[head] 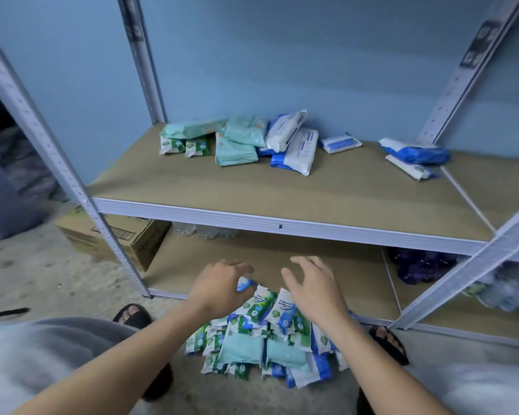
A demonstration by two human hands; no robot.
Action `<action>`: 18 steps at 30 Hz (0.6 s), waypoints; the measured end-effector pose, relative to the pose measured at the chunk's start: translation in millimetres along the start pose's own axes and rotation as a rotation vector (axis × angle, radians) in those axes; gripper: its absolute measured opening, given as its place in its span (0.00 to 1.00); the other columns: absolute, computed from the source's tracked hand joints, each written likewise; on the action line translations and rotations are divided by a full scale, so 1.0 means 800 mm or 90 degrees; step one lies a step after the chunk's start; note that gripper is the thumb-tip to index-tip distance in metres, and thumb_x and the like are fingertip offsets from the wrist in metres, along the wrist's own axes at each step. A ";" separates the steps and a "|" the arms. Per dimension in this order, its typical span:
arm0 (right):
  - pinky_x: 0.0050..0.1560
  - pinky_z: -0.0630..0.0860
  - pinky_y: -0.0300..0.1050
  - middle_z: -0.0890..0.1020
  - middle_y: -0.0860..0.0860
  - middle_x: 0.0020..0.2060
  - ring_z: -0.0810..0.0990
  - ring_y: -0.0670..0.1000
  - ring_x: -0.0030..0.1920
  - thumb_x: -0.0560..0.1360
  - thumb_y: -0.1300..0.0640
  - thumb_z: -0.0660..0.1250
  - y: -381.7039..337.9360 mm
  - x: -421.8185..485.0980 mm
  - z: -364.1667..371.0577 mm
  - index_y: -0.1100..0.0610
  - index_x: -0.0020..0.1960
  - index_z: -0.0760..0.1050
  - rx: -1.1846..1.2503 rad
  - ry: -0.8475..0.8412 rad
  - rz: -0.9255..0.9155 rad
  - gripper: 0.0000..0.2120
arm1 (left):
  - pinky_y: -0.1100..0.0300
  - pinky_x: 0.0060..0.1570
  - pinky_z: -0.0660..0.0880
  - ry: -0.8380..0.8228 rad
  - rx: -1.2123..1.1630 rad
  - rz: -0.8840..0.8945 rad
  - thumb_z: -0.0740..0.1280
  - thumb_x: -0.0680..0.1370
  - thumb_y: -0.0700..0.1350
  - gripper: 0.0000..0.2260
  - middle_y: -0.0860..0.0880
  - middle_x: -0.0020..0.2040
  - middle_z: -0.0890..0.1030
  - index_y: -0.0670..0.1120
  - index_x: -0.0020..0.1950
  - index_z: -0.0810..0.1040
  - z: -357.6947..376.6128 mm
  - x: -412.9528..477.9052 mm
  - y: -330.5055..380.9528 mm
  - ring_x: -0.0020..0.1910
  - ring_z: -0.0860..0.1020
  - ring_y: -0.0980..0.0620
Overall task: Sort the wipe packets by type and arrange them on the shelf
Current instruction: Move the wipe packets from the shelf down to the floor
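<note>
A heap of glossy wipe packets (261, 339), mint green, green-and-white and blue-and-white, lies on the floor (42, 280) against the bottom edge of the grey metal shelf (282, 225). The left hand (219, 287) curls round a small blue-and-white packet (246, 284) there; the right hand (312, 287) hovers spread, holding nothing.

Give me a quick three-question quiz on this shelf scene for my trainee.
1. True or false: the right hand is gripping something.
2. Where does the unsorted pile lie? A in a basket; B on the floor against the bottom shelf's front edge; C on a chair.
3. Fill in: the packet pinched by the left hand is mostly ____.
Key: 1 false; 2 B; 3 blue.
</note>
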State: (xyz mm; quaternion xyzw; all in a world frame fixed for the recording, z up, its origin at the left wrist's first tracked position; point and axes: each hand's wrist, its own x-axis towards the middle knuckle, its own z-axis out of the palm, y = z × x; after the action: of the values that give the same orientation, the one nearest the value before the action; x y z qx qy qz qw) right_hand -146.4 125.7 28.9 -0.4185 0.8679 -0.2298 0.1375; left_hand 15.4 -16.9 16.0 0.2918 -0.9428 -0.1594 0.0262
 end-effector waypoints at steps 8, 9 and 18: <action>0.57 0.72 0.48 0.78 0.46 0.58 0.74 0.51 0.62 0.80 0.43 0.61 -0.057 0.060 -0.072 0.49 0.63 0.77 0.013 0.134 -0.109 0.17 | 0.53 0.51 0.76 0.211 -0.046 0.020 0.67 0.76 0.55 0.16 0.53 0.55 0.83 0.52 0.61 0.81 -0.110 0.020 -0.017 0.54 0.79 0.48; 0.58 0.73 0.48 0.78 0.46 0.58 0.73 0.51 0.62 0.80 0.43 0.61 -0.061 0.071 -0.077 0.50 0.63 0.76 0.009 0.137 -0.113 0.17 | 0.53 0.51 0.76 0.232 -0.053 0.015 0.68 0.77 0.55 0.15 0.53 0.56 0.83 0.52 0.61 0.81 -0.119 0.026 -0.020 0.55 0.79 0.49; 0.63 0.71 0.49 0.75 0.49 0.64 0.72 0.53 0.66 0.79 0.44 0.63 -0.070 0.179 -0.084 0.49 0.68 0.74 -0.025 0.139 -0.075 0.19 | 0.49 0.57 0.75 0.282 -0.104 -0.033 0.66 0.76 0.52 0.17 0.49 0.59 0.82 0.49 0.63 0.80 -0.141 0.110 -0.065 0.56 0.79 0.45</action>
State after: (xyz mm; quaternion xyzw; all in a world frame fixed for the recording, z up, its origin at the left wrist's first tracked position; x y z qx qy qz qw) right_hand -225.7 1.2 108.6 -0.4440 0.8558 -0.2646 0.0205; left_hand -13.2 -138.5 102.5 0.3407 -0.8901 -0.1682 0.2518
